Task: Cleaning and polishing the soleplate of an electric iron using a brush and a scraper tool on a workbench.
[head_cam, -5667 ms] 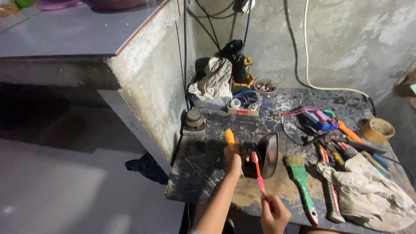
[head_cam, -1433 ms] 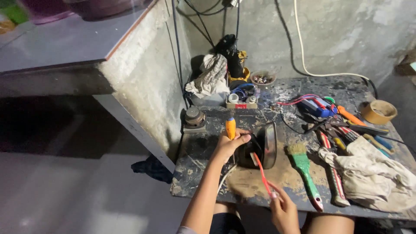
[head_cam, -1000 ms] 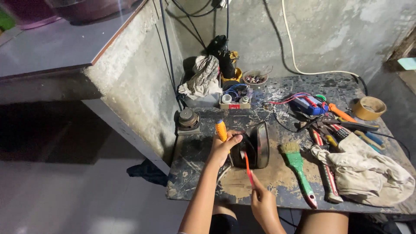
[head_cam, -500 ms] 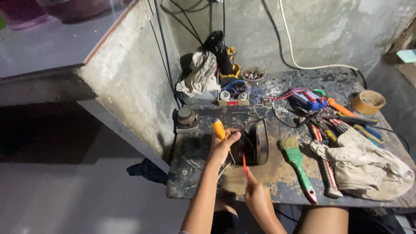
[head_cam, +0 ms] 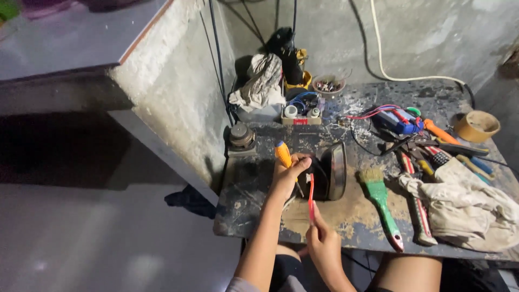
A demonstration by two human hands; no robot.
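Observation:
A round black lamp-like housing (head_cam: 331, 171) stands on edge on the stained worktable (head_cam: 248, 205). My left hand (head_cam: 286, 176) grips it from the left and also holds a screwdriver with an orange and blue handle (head_cam: 282, 153). My right hand (head_cam: 323, 243) is below, at the table's front edge, closed around the handle of a thin red brush (head_cam: 311, 196) whose tip reaches up to the back of the housing.
A green paintbrush (head_cam: 381, 203) and a dirty cloth (head_cam: 467, 208) lie to the right. Pliers, screwdrivers and a blue device (head_cam: 400, 121) crowd the far right, beside a tape roll (head_cam: 476, 125). A rag (head_cam: 262, 81), a small bowl (head_cam: 328, 85) and cables sit against the wall.
My right hand and the red brush have shifted left, nearer the housing. The view has tilted and moved closer to the table. My left hand keeps its hold.

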